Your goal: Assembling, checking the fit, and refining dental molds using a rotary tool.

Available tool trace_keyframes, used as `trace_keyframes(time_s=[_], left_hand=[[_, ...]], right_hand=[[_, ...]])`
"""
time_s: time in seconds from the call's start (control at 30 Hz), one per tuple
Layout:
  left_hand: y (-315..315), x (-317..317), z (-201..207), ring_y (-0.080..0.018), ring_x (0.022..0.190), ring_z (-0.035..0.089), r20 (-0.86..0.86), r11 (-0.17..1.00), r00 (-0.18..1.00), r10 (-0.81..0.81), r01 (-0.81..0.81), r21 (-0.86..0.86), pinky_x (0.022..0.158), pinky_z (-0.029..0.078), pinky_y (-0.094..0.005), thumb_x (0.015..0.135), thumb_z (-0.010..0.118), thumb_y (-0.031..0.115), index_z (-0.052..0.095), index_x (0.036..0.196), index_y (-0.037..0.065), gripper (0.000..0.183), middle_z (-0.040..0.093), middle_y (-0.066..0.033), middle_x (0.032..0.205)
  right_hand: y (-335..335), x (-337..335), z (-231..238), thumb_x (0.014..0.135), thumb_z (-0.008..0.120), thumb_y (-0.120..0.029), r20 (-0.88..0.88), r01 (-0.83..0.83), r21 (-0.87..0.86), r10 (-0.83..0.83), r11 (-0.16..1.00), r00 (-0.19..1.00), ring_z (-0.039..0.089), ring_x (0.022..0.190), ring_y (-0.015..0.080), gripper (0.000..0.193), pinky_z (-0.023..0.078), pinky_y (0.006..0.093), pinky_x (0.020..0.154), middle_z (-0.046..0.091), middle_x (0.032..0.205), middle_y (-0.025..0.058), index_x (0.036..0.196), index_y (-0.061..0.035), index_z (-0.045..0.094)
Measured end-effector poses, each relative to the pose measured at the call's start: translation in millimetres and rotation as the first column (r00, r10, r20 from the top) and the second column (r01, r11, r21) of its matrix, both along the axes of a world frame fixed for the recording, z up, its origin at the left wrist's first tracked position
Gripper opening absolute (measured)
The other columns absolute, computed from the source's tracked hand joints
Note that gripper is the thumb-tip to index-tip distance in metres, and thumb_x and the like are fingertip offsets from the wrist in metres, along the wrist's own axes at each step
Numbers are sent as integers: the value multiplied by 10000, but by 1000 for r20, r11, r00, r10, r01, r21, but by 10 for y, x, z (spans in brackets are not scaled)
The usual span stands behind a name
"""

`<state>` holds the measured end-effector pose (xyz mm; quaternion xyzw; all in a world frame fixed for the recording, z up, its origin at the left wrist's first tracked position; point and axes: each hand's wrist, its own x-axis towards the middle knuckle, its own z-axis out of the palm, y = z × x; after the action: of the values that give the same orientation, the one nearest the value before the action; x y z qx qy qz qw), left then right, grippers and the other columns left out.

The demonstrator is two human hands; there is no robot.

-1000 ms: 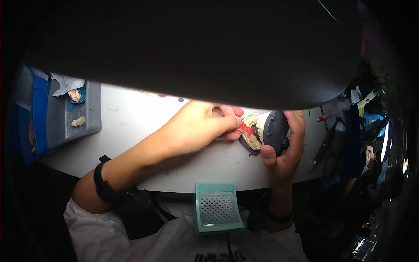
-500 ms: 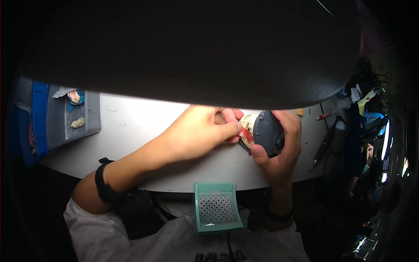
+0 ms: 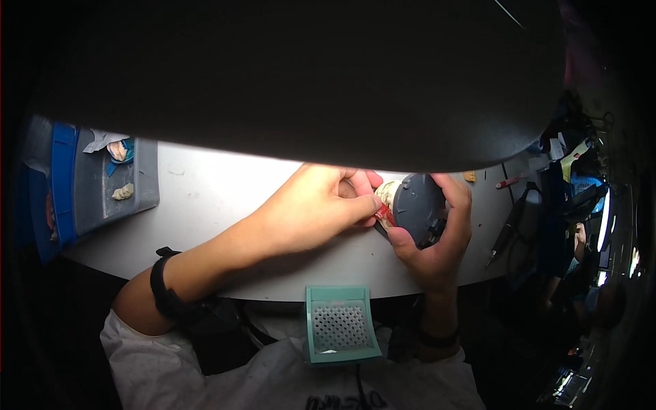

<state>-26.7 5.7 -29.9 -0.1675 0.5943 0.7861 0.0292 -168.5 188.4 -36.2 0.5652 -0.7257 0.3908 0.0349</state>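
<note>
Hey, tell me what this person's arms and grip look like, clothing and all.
The sleeves are pale and short. A bulky black strap circles the left forearm; a dark band, dimly lit, circles the right forearm. The left grip and right grip wear no gloves, and no rings show.

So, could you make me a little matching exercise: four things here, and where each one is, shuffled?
Things:
1. dark round plate
2. perforated grille
3. grey container
4. black pen-shaped tool

Places:
A. by the near edge of the table
B. to the right of the right hand
C. held in the right hand
D. on the left, with a cream lump inside

Pairs: 1-C, 2-A, 3-D, 4-B
</note>
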Motion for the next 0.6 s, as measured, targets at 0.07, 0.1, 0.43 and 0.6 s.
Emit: trace_keyframes(time_s=[0.07, 0.1, 0.43, 0.6], left_hand=[[-2, -2, -4, -130, 913, 688, -20, 999, 1000, 12, -11, 39, 779, 570, -254, 995, 622, 35, 594, 925, -25, 96, 589, -109, 1283], [-2, -4, 7, -130, 913, 688, -21, 999, 1000, 11, -10, 39, 779, 570, -254, 995, 622, 35, 594, 925, -25, 96, 589, -109, 1283], [-17, -5, 24, -133, 905, 693, -2, 998, 999, 49, -48, 50, 789, 570, -257, 972, 630, 40, 595, 895, -31, 110, 613, -126, 1247], [-46, -1, 31, -134, 904, 694, 15, 999, 999, 33, -32, -25, 794, 571, -259, 965, 630, 37, 597, 897, -29, 100, 623, -128, 1227]], right_hand=[[7, 2, 10, 761, 852, -393, -11, -10, -55, 10, 998, 1000, 572, 1073, 311, 800, 439, 441, 973, 605, 1213, 159, 1384, -5, 533], [-5, 24, 30, 761, 852, -406, 21, 14, -10, -14, 1000, 1000, 575, 1069, 311, 799, 435, 441, 974, 607, 1215, 159, 1378, -7, 537], [9, -14, 37, 743, 858, -473, -120, 14, 62, -7, 998, 993, 579, 1063, 306, 834, 424, 441, 964, 619, 1228, 142, 1365, -13, 546], [19, -9, 38, 733, 867, -506, -81, 3, 5, -3, 1000, 997, 579, 1070, 299, 884, 429, 438, 965, 616, 1255, 144, 1387, -13, 534]])
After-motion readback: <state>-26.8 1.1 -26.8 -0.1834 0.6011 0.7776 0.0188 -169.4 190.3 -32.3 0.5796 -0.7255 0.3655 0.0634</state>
